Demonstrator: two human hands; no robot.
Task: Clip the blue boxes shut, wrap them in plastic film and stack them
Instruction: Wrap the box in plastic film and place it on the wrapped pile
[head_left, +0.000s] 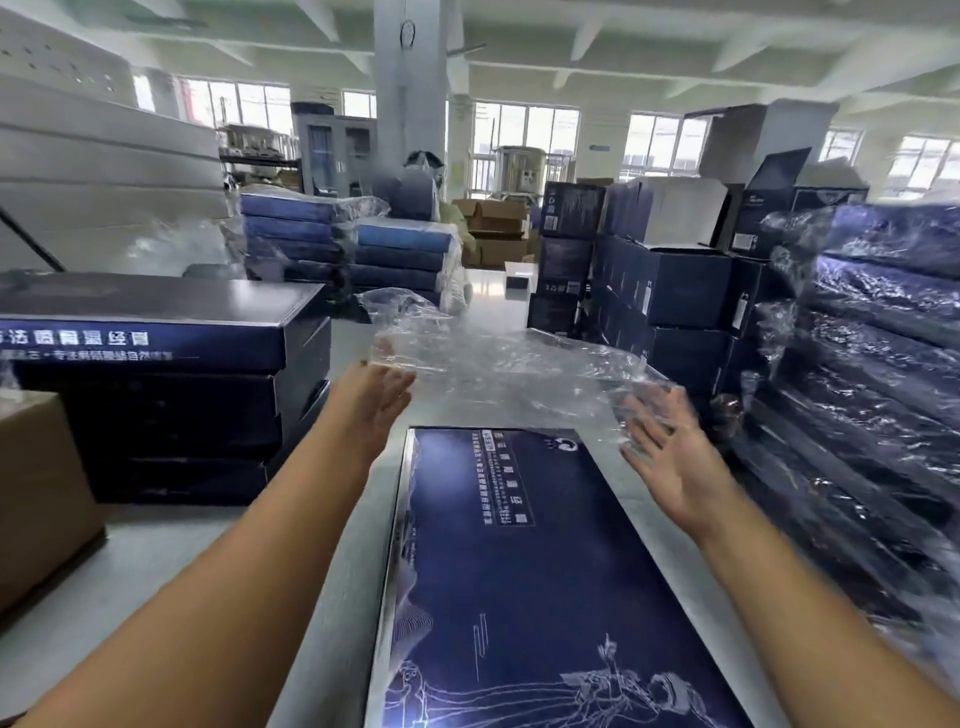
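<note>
A flat blue box (524, 577) with white line drawings lies lengthwise on the grey table (156, 561) in front of me. Beyond its far end a clear plastic film bag (483, 358) hangs spread in the air. My left hand (371, 402) reaches to the film's left side, fingers apart and touching its lower edge. My right hand (662, 452) is at the film's right end, fingers spread, with film draped over the fingertips. Whether either hand pinches the film is unclear.
A stack of unwrapped blue boxes (171, 384) stands at left, a brown carton (36, 493) in front of it. Film-wrapped boxes (872, 405) are piled at right. Farther back are more wrapped stacks (343, 249), dark cartons (660, 291) and a seated person (431, 192).
</note>
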